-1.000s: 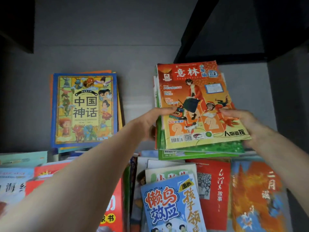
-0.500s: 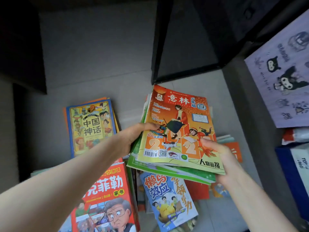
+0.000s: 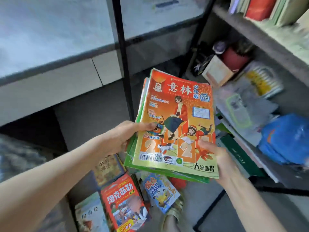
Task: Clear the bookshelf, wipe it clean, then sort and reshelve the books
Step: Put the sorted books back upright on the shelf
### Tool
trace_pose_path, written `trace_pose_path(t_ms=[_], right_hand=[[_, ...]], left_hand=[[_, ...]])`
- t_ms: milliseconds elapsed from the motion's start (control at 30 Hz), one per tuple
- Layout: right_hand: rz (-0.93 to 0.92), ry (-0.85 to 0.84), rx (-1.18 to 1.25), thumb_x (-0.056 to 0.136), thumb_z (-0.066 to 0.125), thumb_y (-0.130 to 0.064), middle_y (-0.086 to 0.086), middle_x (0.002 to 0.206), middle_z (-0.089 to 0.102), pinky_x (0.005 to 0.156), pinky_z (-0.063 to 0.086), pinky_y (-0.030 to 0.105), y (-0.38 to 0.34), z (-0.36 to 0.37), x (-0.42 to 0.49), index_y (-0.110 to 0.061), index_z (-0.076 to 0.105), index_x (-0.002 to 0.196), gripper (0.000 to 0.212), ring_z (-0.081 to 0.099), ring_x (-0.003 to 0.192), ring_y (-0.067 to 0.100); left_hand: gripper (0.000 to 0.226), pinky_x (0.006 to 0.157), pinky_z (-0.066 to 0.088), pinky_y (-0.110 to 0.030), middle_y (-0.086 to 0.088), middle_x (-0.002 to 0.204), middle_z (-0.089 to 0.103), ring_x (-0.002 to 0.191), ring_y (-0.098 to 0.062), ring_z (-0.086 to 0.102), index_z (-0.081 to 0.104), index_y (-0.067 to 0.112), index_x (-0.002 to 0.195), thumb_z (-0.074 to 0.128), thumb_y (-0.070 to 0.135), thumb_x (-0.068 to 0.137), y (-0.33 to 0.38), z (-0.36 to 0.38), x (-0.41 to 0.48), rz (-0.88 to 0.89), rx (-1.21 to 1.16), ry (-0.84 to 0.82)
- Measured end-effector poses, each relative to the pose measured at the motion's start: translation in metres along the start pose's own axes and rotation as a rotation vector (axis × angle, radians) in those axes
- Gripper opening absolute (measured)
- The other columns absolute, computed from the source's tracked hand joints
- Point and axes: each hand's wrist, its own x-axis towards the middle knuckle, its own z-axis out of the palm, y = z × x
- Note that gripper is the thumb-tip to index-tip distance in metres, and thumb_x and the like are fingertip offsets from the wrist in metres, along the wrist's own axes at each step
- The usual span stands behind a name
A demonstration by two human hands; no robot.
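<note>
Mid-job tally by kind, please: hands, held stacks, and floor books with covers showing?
Hands: 2, left hand and right hand, both gripping.
Held stack of thin magazines, orange cover on top: 1.
Floor books: 4, red-covered book, blue cartoon-covered book, dim yellow-covered book, pale-covered book.
Total: 7.

Wearer's own body from head cam: bare arms & hands, plus one foot (image 3: 170,223) under a sandal strap (image 3: 175,207).

L forearm (image 3: 55,178) & R forearm (image 3: 247,203) are bare skin from frame edge to wrist. The L one looks much thicker near the lens, a wide-angle effect. L hand (image 3: 122,139) & R hand (image 3: 217,159) are bare too. Thumb (image 3: 147,126) of L hand shows clearly, but nail detail is too soft to make out. At bottom centre, the foot seems to wear an open sandal. Its strap is broad, khaki-olive, & crosses the top of the foot. Pic is blurry there, so pattern & sole can't be told.
</note>
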Motion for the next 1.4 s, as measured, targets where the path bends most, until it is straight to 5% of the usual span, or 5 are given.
trace_pose_path(t_ms=[267,633,833,1267,1400], right_hand=[[-0.414,-0.076,0.090,0.008,0.095,-0.040,0.014,0.086,0.075,0.053,0.057,0.036,-0.083,0.035,-0.154,-0.017,0.078,0.078,0.075,0.073,0.071,0.030],[-0.855,0.006,0.036,0.019,0.095,-0.046,0.016,0.102,0.073,0.081,0.051,0.048,-0.211,0.010,-0.276,-0.017,0.065,0.110,0.100,0.070,0.089,0.038],[-0.992,0.038,0.047,0.011,0.097,-0.033,0.025,0.095,0.071,0.058,0.057,0.043,-0.293,-0.041,-0.291,-0.003,0.062,0.109,0.107,0.070,0.080,0.043],[-1.075,0.089,-0.214,0.009,0.096,-0.028,0.018,0.088,0.073,0.060,0.056,0.042,-0.494,-0.160,-0.273,-0.003,0.060,0.105,0.105,0.071,0.079,0.038],[-1.026,0.101,-0.289,0.002,0.095,-0.031,0.020,0.090,0.073,0.059,0.058,0.040,-0.534,-0.188,-0.250,0.000,0.061,0.106,0.114,0.071,0.078,0.036]], left_hand=[[0.049,0.065,0.058,-0.026,-0.005,0.094,0.076,0.083,-0.024,0.073,0.066,0.015,0.102,0.084,0.029,0.060,0.120,0.021,-0.176,0.415,0.226,-0.070],[0.046,0.064,0.058,-0.026,-0.003,0.090,0.076,0.080,-0.023,0.073,0.061,0.014,0.103,0.082,0.023,0.063,0.266,0.102,-0.299,0.872,0.357,-0.090],[0.042,0.056,0.054,-0.019,0.007,0.084,0.075,0.074,-0.015,0.073,0.056,0.018,0.100,0.079,0.003,0.068,0.337,0.162,-0.302,1.041,0.344,-0.113],[0.073,0.079,0.059,-0.040,-0.009,0.118,0.064,0.095,-0.022,0.071,0.057,0.023,0.112,0.095,0.027,0.049,0.469,0.267,-0.204,1.269,0.143,-0.115],[0.072,0.077,0.057,-0.027,-0.001,0.112,0.066,0.097,-0.013,0.068,0.056,0.028,0.110,0.094,0.018,0.050,0.492,0.289,-0.159,1.296,0.128,-0.075]])
